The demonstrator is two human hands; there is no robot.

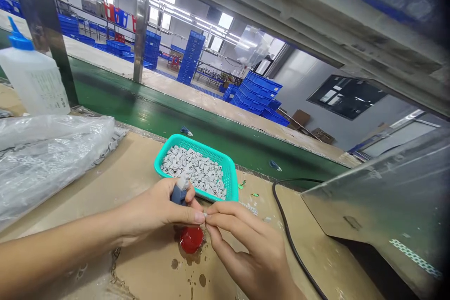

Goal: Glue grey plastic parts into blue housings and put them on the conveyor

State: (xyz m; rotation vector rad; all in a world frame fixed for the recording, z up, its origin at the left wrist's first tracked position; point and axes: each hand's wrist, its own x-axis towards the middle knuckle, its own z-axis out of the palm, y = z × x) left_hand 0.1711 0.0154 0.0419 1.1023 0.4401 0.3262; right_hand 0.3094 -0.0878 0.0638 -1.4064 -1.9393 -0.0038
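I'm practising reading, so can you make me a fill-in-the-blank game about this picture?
The bottle's cap is ____.
The hand holding the dark blue part is the person's ____ one.
Of the basket and the red dish, many pale pieces fill the ____.

Missing words: blue; left; basket.

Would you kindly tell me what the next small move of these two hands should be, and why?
Probably a slight turn of the right hand, without loosening its pinch, to show more of the small pale piece: it is mostly hidden where those fingers meet the left hand's thumb, and the left hand also holds the dark blue part.
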